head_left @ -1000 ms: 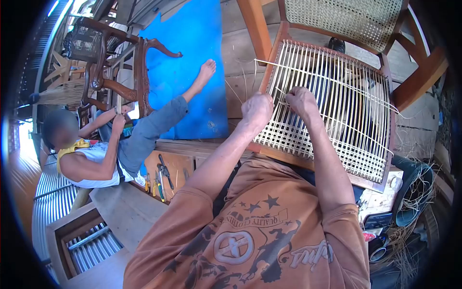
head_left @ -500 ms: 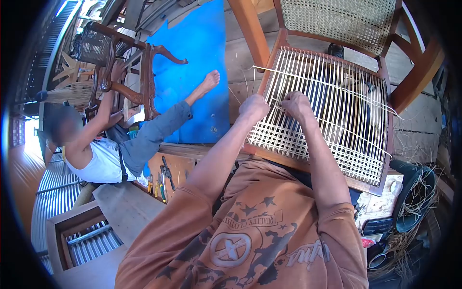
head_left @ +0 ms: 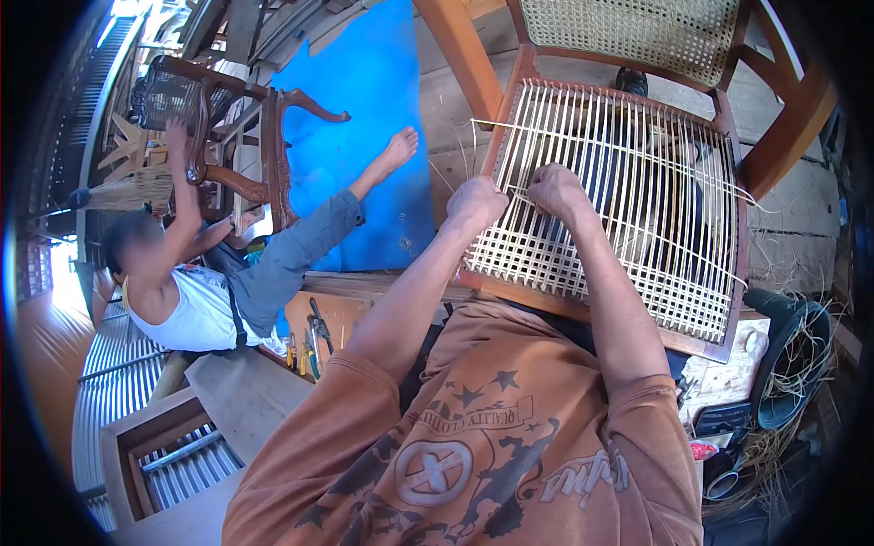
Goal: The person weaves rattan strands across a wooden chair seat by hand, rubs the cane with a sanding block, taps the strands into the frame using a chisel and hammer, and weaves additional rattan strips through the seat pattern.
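A wooden armchair with a half-woven cane seat (head_left: 628, 164) lies in front of me. Its near part is a tight lattice, while farther off mostly lengthwise strands show, crossed by a few loose ones. My left hand (head_left: 477, 204) is closed at the seat's left rail. Over the strands, my right hand (head_left: 559, 193) is closed in a pinch, fingers pointing left. A pale cane strand (head_left: 521, 193) runs between both hands, and each appears to grip it. The fingertips are partly hidden.
On the left a co-worker (head_left: 196, 300) sits by a dark carved chair (head_left: 273, 155) on a blue sheet (head_left: 364, 109). Pliers and other hand tools (head_left: 314, 337) lie near my left elbow. A dark bucket (head_left: 792, 364) with cane scraps stands right of the seat.
My hands stay at nearly the same place on the seat, the right shifting slightly left. The co-worker's raised hand has moved left along the carved chair. The whole view has shifted a little.
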Demonstrator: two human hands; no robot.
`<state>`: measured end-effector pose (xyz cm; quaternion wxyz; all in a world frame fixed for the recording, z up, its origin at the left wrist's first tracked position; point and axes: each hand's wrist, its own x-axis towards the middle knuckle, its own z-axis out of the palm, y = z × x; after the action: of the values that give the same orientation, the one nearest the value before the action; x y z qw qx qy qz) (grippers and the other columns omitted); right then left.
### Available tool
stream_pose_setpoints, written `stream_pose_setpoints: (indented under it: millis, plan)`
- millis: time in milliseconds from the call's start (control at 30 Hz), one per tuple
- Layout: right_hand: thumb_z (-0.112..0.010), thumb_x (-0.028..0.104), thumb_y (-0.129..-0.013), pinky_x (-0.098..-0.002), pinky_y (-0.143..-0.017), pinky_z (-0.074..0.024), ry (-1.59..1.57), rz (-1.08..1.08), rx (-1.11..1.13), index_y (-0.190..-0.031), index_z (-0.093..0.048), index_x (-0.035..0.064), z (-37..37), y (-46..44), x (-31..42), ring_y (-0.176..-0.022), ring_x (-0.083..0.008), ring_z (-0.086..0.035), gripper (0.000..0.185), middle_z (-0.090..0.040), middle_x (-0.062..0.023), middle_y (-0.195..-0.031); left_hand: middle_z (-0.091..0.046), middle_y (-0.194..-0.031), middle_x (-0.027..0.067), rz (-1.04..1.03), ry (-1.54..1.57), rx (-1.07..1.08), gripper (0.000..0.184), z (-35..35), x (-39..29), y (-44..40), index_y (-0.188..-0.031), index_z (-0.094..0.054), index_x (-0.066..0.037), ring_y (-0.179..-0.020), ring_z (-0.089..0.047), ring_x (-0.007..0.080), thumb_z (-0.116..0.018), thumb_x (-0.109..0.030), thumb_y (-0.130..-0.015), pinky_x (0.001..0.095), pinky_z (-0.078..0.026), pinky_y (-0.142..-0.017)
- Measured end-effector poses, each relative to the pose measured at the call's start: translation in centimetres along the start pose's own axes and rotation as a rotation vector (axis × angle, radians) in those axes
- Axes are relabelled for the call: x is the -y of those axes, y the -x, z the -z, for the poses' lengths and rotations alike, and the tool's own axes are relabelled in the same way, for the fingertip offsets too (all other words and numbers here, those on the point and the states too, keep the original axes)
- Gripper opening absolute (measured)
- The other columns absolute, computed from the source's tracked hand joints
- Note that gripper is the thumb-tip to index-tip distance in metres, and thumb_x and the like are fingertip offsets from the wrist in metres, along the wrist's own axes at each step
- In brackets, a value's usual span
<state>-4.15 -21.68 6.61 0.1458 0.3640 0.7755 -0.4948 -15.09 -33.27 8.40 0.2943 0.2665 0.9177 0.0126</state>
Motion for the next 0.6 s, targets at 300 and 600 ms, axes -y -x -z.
stream_pose_setpoints:
  millis: [300, 600]
  plan:
    - [-0.053, 0.013, -0.082, -0.0377, -0.085, -0.0521, 0.085, -0.047, -0.133, -0.099, -0.07, 0.0028, -1.8, -0.8, 1.2, -0.098, -0.0315, -0.066, 0.026, -0.067, -0.0201, -0.102, -0.068, -0.101, 0.0159, 0.035, -0.013, 0.087, 0.026, 0.2, 0.0, -0.1, -0.098, -0.07, -0.009, -0.1, -0.064, 0.0318, -0.058, -0.022, -0.079, 0.0412, -0.049, -0.088]
    - [-0.05, 0.015, -0.082, -0.0386, -0.079, -0.0532, 0.079, 0.045, -0.17, -0.092, -0.069, 0.001, -2.8, -1.8, 0.1, -0.09, -0.033, -0.067, 0.026, -0.067, -0.0217, -0.093, -0.067, -0.079, 0.0162, -0.069, -0.046, -0.089, 0.017, 0.0, 1.2, -0.3, -0.083, -0.068, -0.009, -0.079, -0.066, 0.0313, -0.063, -0.024, -0.083, 0.0409, -0.051, -0.075]
